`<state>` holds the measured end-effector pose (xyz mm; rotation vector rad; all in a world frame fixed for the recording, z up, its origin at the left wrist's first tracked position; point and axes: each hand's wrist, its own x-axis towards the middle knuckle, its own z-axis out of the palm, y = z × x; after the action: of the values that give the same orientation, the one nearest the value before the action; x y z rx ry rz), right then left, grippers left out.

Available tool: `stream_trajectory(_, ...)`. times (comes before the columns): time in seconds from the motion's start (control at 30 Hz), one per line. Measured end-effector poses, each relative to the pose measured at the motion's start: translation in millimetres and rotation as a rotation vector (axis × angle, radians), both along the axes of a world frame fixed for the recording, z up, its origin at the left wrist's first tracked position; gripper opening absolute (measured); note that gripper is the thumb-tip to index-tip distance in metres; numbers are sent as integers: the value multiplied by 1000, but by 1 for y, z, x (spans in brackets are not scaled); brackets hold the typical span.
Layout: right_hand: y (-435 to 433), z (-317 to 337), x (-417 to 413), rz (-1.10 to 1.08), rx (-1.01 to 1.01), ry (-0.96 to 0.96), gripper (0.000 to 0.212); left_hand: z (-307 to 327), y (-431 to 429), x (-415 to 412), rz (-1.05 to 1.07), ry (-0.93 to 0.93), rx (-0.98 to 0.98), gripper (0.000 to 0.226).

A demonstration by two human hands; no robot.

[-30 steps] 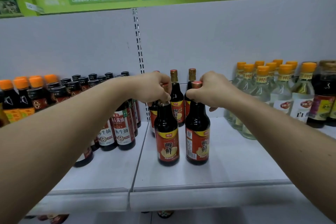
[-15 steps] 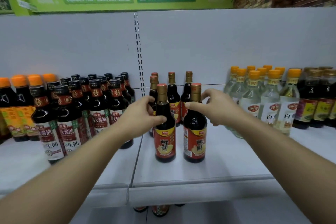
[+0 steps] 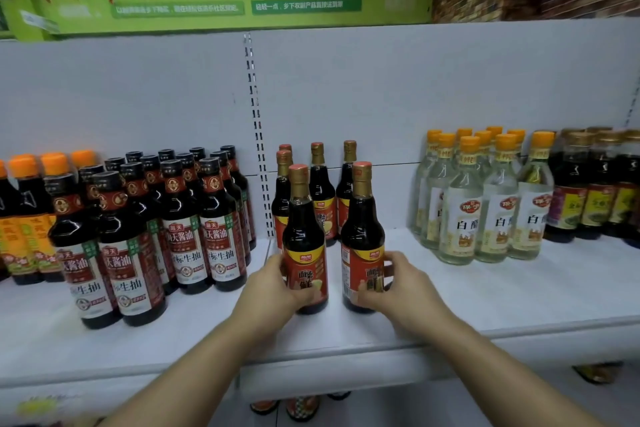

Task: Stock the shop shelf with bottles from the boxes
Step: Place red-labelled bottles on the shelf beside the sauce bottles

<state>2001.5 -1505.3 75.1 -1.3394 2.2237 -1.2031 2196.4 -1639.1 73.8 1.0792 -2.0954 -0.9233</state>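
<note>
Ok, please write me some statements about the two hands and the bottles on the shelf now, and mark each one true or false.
1. The left hand holds the left red-labelled dark sauce bottle, gold-capped, low on its body. True.
2. The right hand grips the right red-labelled dark sauce bottle by its cap. False: it holds the label area.
3. The clear orange-capped vinegar bottles stand right of both held bottles. True.
4. Both held bottles lie flat on the white shelf. False: they stand upright.
</note>
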Motion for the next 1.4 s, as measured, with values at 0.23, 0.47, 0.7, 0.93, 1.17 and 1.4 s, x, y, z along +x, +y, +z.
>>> stream_trajectory(0.23,-11,-12,-7,-24,-15,18,77,-9,2,-16,44,85,22,81)
stream_trajectory(0.47,-29,-17,-24,-80,-6,77,75,-9,-5,-36,63,21,-17,70)
stream_trajectory(0.7,-52,-17,-40,-121,35,124,65,-8,-17,-55,87,-103,-99,60)
stream_trajectory(0.93,-71,-17,-53,-130,50,130,61,-2,-28,-73,163,-362,-245,49)
stream_trajectory(1.17,-87,-15,-62,-133,47,116,60,3,-40,-89,199,-517,-315,56)
stream_trajectory(1.4,-102,-15,-64,-133,42,114,58,5,-51,-98,196,-598,-363,58)
